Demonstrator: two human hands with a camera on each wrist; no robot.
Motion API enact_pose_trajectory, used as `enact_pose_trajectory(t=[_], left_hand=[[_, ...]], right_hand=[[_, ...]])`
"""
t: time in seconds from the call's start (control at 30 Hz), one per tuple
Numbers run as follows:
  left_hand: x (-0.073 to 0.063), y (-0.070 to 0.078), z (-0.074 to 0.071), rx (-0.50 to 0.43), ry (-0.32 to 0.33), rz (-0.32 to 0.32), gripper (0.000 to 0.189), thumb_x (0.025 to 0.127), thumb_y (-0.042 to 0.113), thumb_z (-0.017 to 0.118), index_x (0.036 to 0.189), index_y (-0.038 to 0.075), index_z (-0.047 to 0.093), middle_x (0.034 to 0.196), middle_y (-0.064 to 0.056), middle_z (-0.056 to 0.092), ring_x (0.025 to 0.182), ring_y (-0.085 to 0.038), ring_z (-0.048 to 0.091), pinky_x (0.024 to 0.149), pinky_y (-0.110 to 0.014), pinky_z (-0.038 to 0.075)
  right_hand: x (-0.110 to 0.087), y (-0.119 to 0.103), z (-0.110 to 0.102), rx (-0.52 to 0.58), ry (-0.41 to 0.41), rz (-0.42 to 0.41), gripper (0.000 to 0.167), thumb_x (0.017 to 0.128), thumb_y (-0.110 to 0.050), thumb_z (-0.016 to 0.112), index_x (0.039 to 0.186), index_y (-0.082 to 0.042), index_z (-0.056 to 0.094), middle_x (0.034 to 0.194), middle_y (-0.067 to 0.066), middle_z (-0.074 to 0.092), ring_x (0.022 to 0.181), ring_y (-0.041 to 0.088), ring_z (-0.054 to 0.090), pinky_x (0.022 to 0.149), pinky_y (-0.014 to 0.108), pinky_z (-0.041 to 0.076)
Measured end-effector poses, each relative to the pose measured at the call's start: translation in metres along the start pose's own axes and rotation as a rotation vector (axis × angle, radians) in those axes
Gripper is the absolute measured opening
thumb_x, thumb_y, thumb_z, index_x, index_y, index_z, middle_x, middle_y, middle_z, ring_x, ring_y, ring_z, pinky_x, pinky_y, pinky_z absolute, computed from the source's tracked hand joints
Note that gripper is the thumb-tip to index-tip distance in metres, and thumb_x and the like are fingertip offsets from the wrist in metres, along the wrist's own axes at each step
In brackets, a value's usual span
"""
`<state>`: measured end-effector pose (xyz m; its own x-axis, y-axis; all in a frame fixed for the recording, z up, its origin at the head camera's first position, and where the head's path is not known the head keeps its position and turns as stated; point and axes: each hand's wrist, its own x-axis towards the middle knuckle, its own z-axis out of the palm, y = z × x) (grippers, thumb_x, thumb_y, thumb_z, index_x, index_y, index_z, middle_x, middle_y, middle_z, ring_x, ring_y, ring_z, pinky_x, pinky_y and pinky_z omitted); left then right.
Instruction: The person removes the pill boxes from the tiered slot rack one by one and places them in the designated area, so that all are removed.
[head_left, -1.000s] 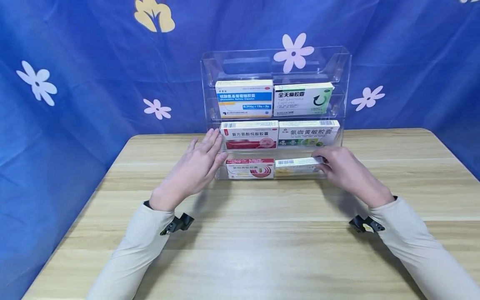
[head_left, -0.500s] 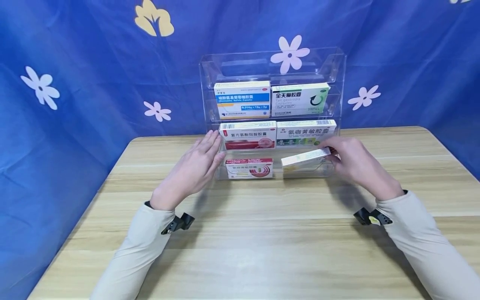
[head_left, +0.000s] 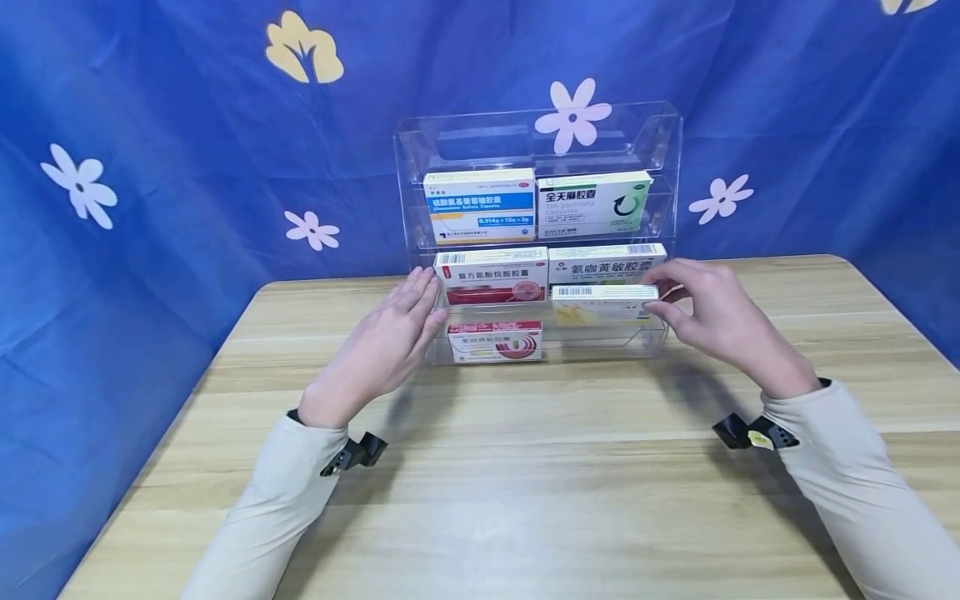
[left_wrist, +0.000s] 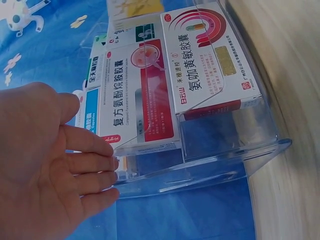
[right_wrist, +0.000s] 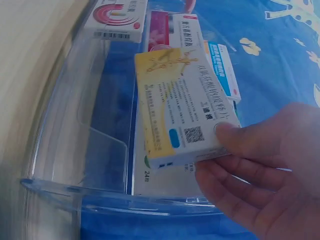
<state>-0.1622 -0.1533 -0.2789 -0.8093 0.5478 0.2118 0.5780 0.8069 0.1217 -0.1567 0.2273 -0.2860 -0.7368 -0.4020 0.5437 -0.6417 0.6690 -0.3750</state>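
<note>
My right hand (head_left: 712, 317) pinches one end of a white and yellow medicine box (head_left: 603, 307). In the right wrist view that box (right_wrist: 182, 105) is out of its slot, in front of the middle row. My left hand (head_left: 378, 342) lies with straight fingers against the left side of a clear acrylic rack (head_left: 540, 137). The lower left slot bears a red and white medicine box (head_left: 495, 343). Above it are a white box with a red band (head_left: 491, 279) and a white and green box (head_left: 618, 260), partly hidden by the held one.
On the rack's upper row sit a blue and white box (head_left: 480, 207) and a green and white box (head_left: 596, 204). A wooden table (head_left: 480, 483) bears the rack. Behind hangs a blue curtain (head_left: 187, 183) with flower prints.
My right hand has lifted the white and yellow medicine box up out of the lower right slot, tilting it and then levelling it. The left hand stays at the rack's side.
</note>
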Motion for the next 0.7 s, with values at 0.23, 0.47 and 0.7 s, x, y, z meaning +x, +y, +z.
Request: enact_pose_trajectory(t=[0.23,0.47,0.7], left_hand=[[-0.0005,0.0000,-0.0003,0.007,-0.002,-0.003,0.058,0.107,0.033,0.028,0.146,-0.010,0.029,0.154,-0.026,0.022,0.144,-0.036,0.017,0.118,-0.047,0.016],[-0.0006,-0.0006,-0.0002,0.008,0.011,0.001,0.057,0.107,0.031,0.030,0.145,-0.011,0.031,0.153,-0.027,0.023,0.144,-0.037,0.017,0.119,-0.045,0.014],[0.0019,0.0005,0.0009,-0.004,0.015,0.003,0.056,0.107,0.031,0.030,0.144,-0.011,0.032,0.153,-0.027,0.024,0.144,-0.037,0.018,0.119,-0.045,0.015]], right_hand=[[0.0002,-0.0029,-0.0048,0.016,0.058,0.030,0.024,0.076,0.007,0.077,0.097,0.000,0.068,0.093,0.009,0.070,0.076,0.019,0.067,0.071,0.020,0.055],[0.0014,-0.0043,-0.0047,0.059,0.103,0.056,0.022,0.080,0.005,0.075,0.100,0.002,0.067,0.092,0.008,0.069,0.077,0.012,0.063,0.074,0.010,0.050],[0.0006,-0.0049,-0.0038,0.065,0.102,0.097,0.021,0.081,0.004,0.074,0.100,0.002,0.066,0.089,0.008,0.070,0.078,0.006,0.062,0.075,0.010,0.050]])
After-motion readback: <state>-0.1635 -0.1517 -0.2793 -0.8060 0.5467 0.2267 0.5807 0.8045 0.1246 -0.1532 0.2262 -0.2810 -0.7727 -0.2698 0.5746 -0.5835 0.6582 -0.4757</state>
